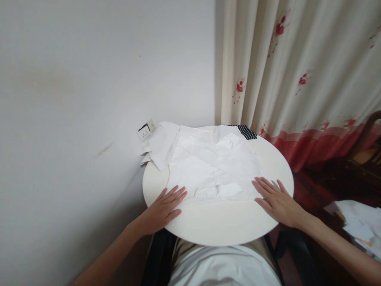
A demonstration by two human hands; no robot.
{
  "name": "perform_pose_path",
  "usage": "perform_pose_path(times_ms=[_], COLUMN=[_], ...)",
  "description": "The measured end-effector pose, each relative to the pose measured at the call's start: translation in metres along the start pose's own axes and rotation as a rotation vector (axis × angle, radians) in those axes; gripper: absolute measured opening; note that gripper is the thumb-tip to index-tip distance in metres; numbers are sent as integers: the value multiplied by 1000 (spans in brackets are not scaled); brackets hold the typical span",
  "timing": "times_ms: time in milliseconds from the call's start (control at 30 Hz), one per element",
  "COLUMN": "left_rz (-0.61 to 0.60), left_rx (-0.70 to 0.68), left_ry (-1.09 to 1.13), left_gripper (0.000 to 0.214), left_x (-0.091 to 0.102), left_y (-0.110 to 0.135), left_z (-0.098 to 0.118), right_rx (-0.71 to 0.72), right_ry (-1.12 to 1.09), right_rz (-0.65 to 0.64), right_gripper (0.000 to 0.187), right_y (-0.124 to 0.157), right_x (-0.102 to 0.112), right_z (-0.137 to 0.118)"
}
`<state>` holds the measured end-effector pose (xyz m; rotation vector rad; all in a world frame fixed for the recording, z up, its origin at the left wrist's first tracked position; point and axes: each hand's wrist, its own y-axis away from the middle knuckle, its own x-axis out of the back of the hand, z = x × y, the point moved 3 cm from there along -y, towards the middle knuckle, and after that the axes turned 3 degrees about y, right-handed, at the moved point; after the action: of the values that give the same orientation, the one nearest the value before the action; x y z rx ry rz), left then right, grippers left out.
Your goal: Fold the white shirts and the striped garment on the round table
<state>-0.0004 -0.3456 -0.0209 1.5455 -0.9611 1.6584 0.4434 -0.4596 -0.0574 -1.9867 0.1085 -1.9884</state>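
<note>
A white garment, which looks like a shirt point(208, 159), lies spread over a round white table point(220, 228). One sleeve-like part hangs past the table's far left edge, and a dark striped piece of cloth point(247, 132) shows at the far right edge. My left hand point(166, 208) rests flat with its fingers spread on the garment's near left corner. At the near right corner, my right hand point(275, 200) lies palm down, fingers apart, its fingertips on the cloth. Neither hand grips anything. Folds and a raised flap run along the garment's near edge.
Behind the table and to its left stands a white wall with a socket point(144, 133). A floral curtain point(268, 59) with a red hem hangs at the right. White cloth or paper point(361, 224) lies in a pile at lower right, below a wooden chair point(364, 147).
</note>
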Motion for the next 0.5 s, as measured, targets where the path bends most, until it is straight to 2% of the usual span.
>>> perform_pose_path(times_ms=[100, 267, 400, 500], left_rz=[-28, 7, 58, 77], left_rx=[-3, -53, -136, -147], left_ry=[5, -5, -4, 1], left_gripper=[58, 60, 61, 67], left_x=[2, 5, 13, 20], left_y=[10, 19, 23, 25], left_z=[-9, -18, -12, -6], right_rx=[22, 35, 91, 208], right_ry=[-66, -172, -197, -139], right_rz=[-55, -100, -28, 43], right_gripper=[61, 59, 60, 58], right_y=[6, 11, 10, 8], right_x=[2, 3, 8, 16], right_z=[13, 28, 33, 37])
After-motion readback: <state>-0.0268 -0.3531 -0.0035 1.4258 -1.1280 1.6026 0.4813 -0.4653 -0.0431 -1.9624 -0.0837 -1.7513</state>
